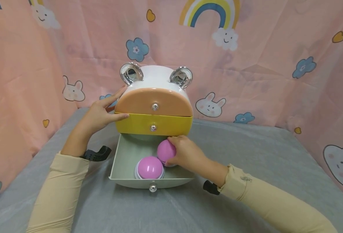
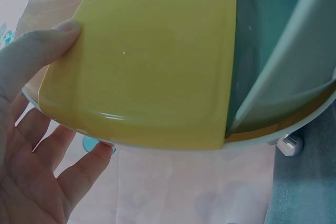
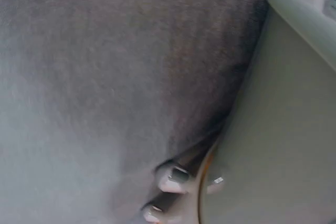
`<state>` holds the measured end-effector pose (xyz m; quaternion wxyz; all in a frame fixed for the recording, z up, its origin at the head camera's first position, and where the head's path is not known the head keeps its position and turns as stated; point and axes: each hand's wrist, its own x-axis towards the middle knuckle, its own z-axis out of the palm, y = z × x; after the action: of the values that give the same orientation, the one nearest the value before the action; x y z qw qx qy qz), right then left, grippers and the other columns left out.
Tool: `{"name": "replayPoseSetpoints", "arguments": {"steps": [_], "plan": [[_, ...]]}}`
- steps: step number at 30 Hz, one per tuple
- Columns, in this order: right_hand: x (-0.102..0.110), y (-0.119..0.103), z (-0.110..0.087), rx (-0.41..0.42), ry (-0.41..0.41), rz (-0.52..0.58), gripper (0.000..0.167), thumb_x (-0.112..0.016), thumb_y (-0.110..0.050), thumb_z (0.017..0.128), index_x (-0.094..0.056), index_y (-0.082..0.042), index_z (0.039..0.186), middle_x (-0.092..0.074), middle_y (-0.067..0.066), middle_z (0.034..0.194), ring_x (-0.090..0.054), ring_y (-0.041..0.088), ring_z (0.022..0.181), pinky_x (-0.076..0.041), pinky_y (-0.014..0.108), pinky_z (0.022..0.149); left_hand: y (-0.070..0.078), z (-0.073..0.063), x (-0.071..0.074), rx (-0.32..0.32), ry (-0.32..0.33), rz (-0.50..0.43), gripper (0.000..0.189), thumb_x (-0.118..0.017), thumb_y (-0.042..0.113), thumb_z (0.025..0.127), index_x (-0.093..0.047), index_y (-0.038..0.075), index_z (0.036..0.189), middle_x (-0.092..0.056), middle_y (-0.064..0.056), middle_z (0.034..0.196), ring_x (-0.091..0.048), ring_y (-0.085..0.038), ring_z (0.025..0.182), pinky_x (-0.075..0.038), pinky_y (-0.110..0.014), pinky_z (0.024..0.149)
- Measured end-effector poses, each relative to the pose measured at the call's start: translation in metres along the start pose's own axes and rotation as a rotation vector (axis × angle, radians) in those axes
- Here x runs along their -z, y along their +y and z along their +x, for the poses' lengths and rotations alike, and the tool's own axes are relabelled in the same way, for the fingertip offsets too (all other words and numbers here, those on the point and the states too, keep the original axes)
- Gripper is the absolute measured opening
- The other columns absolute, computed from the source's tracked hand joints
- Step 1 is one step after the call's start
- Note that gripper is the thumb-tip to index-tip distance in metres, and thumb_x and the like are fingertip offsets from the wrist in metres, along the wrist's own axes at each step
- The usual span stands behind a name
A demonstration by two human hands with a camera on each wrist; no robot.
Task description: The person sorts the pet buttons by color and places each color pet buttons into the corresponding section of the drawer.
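A small drawer cabinet [image 1: 156, 76] with a white top and silver ears stands on the cloth. Its orange drawer [image 1: 154, 100] and yellow drawer [image 1: 142, 124] are closed, while the pale green bottom drawer [image 1: 127, 145] is pulled out. My left hand [image 1: 97, 115] rests on the cabinet's left side, thumb on the yellow front, fingers spread along the side. Inside the green drawer, my right hand [image 1: 187, 153] grips a round pink-topped object [image 1: 165, 150] between thumb and fingers. Beside it sits a similar pink dome [image 1: 150, 167] with a white base.
Grey cloth [image 1: 247, 168] covers the table. A pink printed curtain [image 1: 261, 84] hangs behind and at both sides. The green drawer's knob [image 1: 153, 188] sticks out toward me. Silver feet [image 3: 173, 179] show under the cabinet in the right wrist view.
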<state>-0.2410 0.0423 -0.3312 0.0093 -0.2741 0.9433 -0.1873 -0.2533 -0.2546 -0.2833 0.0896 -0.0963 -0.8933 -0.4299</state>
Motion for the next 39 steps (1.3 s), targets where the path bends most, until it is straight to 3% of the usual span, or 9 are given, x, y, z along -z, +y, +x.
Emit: {"name": "replayPoseSetpoints", "arguments": {"steps": [9,16,18,20,24,27,29,34,39], "plan": [[-0.009,0.002,0.001,-0.015,0.009,0.059,0.072,-0.093,-0.025,0.068,-0.062,-0.005,0.131,-0.068,0.009,0.117,-0.061,0.023,0.104,-0.059,0.039,0.094,-0.001,0.001,0.001,0.006,-0.013,0.015,0.084,-0.079,0.037,0.085,-0.028,0.056,0.149,-0.031,-0.005,0.163,-0.038,-0.034,0.147,-0.043,-0.053,0.113],[0.007,0.001,-0.016,0.046,0.098,0.104,0.062,-0.09,-0.025,0.072,-0.068,-0.004,0.126,-0.072,0.011,0.12,-0.067,0.027,0.111,-0.058,0.04,0.096,-0.001,0.002,0.0,-0.018,-0.016,0.018,0.084,-0.079,0.035,0.086,-0.028,0.054,0.15,-0.032,-0.003,0.163,-0.038,-0.033,0.146,-0.04,-0.051,0.115],[0.015,-0.001,-0.029,0.03,0.103,0.241,0.054,-0.089,-0.023,0.074,-0.072,-0.005,0.122,-0.073,0.011,0.119,-0.068,0.028,0.112,-0.058,0.039,0.096,-0.001,0.002,-0.001,-0.018,-0.018,0.013,0.084,-0.079,0.034,0.086,-0.028,0.054,0.15,-0.032,-0.002,0.163,-0.038,-0.032,0.147,-0.04,-0.051,0.116],[0.022,-0.007,-0.045,0.001,0.041,0.456,0.045,-0.087,-0.022,0.077,-0.074,-0.006,0.116,-0.075,0.01,0.114,-0.071,0.025,0.108,-0.06,0.035,0.092,-0.001,0.002,-0.001,-0.012,-0.018,0.013,0.084,-0.079,0.035,0.086,-0.028,0.055,0.15,-0.032,-0.003,0.163,-0.037,-0.033,0.147,-0.04,-0.051,0.115],[0.023,-0.02,-0.08,-0.005,-0.229,0.899,0.03,-0.083,-0.018,0.081,-0.076,-0.001,0.106,-0.077,0.015,0.103,-0.074,0.014,0.092,-0.061,0.024,0.08,0.0,0.001,0.0,-0.003,-0.004,0.009,0.085,-0.079,0.036,0.085,-0.028,0.055,0.15,-0.032,-0.003,0.163,-0.035,-0.033,0.148,-0.041,-0.052,0.115],[0.007,-0.025,-0.099,-0.048,-0.417,1.11,0.031,-0.079,-0.014,0.085,-0.073,0.006,0.108,-0.076,0.018,0.103,-0.074,0.009,0.09,-0.06,0.023,0.081,0.0,0.0,0.001,0.0,0.008,0.009,0.085,-0.08,0.035,0.085,-0.028,0.054,0.15,-0.032,-0.004,0.163,-0.035,-0.034,0.148,-0.042,-0.052,0.114],[-0.008,-0.025,-0.107,-0.147,-0.491,1.216,0.032,-0.075,-0.011,0.088,-0.07,0.009,0.112,-0.076,0.017,0.104,-0.074,0.01,0.091,-0.061,0.027,0.086,0.001,-0.001,0.002,0.002,0.006,0.014,0.085,-0.079,0.035,0.085,-0.028,0.054,0.15,-0.032,-0.005,0.163,-0.035,-0.034,0.148,-0.042,-0.052,0.114],[-0.042,-0.018,-0.111,-0.399,-0.517,1.346,0.038,-0.067,-0.014,0.095,-0.063,0.01,0.124,-0.075,0.015,0.111,-0.073,0.017,0.099,-0.059,0.038,0.095,0.001,-0.002,0.002,-0.003,-0.01,0.015,0.084,-0.078,0.035,0.086,-0.028,0.054,0.15,-0.031,-0.004,0.163,-0.036,-0.033,0.147,-0.04,-0.052,0.115],[-0.06,-0.016,-0.107,-0.454,-0.437,1.437,0.041,-0.061,-0.013,0.098,-0.055,0.014,0.129,-0.072,0.017,0.114,-0.071,0.02,0.105,-0.056,0.039,0.101,0.003,-0.002,0.001,-0.007,-0.018,0.013,0.084,-0.078,0.033,0.087,-0.027,0.054,0.15,-0.031,-0.004,0.163,-0.038,-0.033,0.147,-0.039,-0.051,0.116]]}}
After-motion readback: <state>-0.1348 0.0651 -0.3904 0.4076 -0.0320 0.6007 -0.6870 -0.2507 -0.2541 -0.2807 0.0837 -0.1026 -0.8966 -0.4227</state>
